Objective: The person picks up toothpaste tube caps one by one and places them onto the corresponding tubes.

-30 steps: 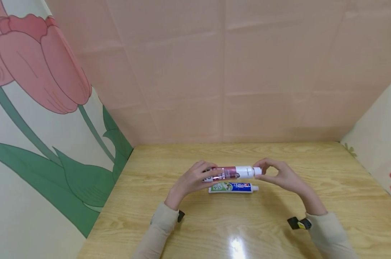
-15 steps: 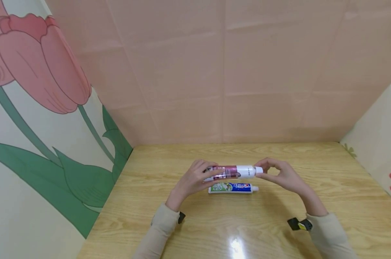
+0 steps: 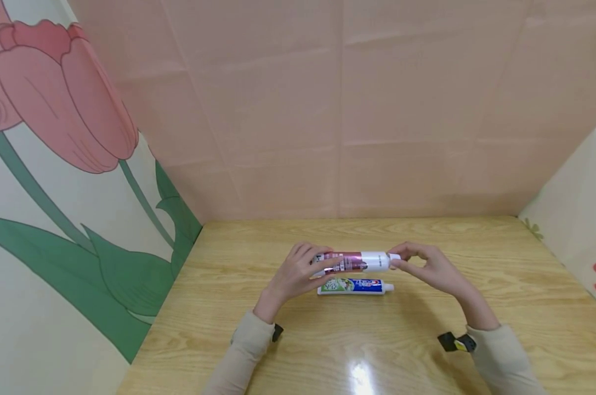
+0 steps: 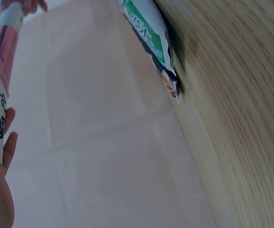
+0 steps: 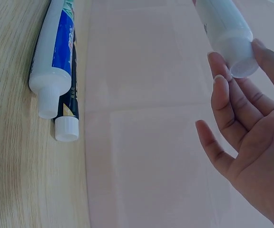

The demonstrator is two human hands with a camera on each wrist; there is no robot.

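My left hand (image 3: 294, 273) grips a maroon and white toothpaste tube (image 3: 375, 261) by its tail half, holding it level above the table. At the tube's right end, the thumb and index finger of my right hand (image 3: 435, 270) pinch its white cap (image 3: 394, 260). The cap still sits on the tube's end. In the right wrist view my right hand (image 5: 258, 123) has its little finger held away from the cap (image 5: 241, 61). Below the held tube lies a green, blue and white toothpaste tube (image 3: 357, 286), cap to the right.
A dark toothpaste tube (image 5: 70, 102) with a white cap lies behind the green and blue one in the right wrist view. The wooden table (image 3: 327, 340) meets a pink wall covering (image 3: 288, 137) at the back. Flower-printed panels (image 3: 56, 219) flank it.
The held tube has shifted very slightly right. My right thumb and fingertip have moved a little around the cap. The green and blue tube has stayed in place.
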